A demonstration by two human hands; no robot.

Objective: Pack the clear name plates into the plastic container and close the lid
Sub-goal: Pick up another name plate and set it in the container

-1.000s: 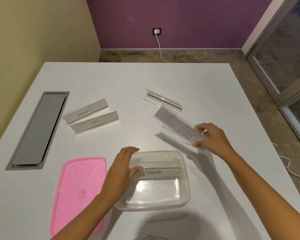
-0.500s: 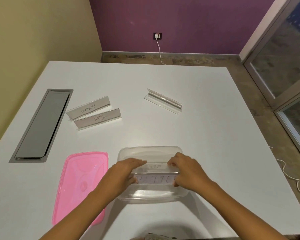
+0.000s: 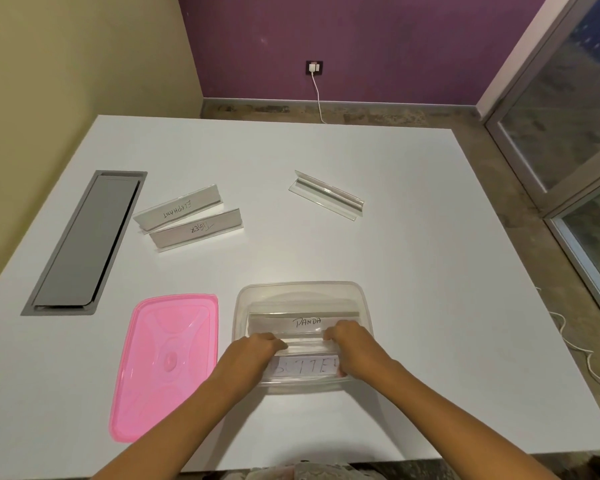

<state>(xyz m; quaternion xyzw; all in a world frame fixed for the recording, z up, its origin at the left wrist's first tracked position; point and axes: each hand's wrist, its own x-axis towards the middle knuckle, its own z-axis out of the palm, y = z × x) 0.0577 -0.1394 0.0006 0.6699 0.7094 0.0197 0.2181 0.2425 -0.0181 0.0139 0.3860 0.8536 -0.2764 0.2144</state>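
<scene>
A clear plastic container [image 3: 302,288] stands near the table's front edge. Inside it lies a name plate marked PANDA [image 3: 307,322] toward the back. In front of that, a second name plate [image 3: 303,366] with partly hidden writing sits in the container, held at its two ends by my left hand [image 3: 257,351] and my right hand [image 3: 352,344]. The pink lid [image 3: 167,362] lies flat to the container's left. On the table farther back are the ELEPHANT name plate [image 3: 179,208], the TIGER name plate [image 3: 198,228] and an empty clear name plate [image 3: 326,195].
A grey cable hatch [image 3: 84,240] is set into the white table [image 3: 430,271] at the left. A charger cable [image 3: 317,95] hangs from a wall socket behind. White cable lies on the floor at the right, by a glass door.
My right hand carried a name plate from the right into the container. My left hand moved from the container's left wall onto the plate's left end. Both hands now hold it low inside.
</scene>
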